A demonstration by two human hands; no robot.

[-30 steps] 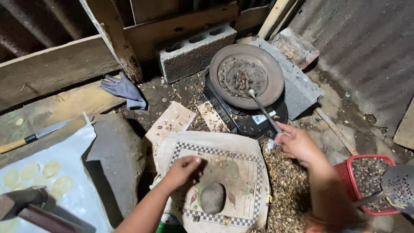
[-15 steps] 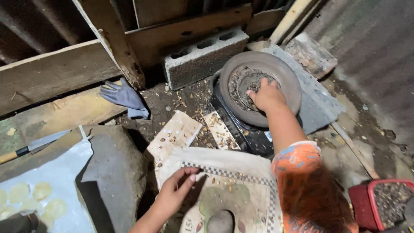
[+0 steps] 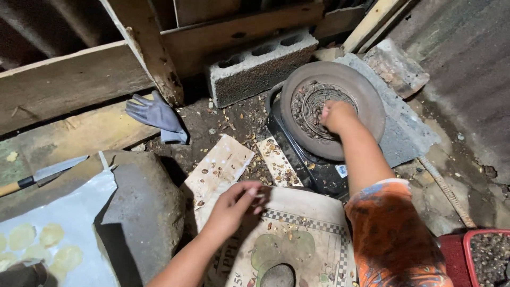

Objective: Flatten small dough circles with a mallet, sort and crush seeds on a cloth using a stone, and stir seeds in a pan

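Right hand has reached from the sack to the pan at one o'clock, fingers closed among nuts; left hand rests half-curled, empty, on the sack.

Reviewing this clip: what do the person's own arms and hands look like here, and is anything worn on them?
Both hands are bare, with no gloves, rings or watch visible. The left hand and its forearm are uncovered right down to the frame edge. The right hand and forearm are bare too, but the upper arm wears a short orange sleeve with a darker blue-grey mottled pattern.
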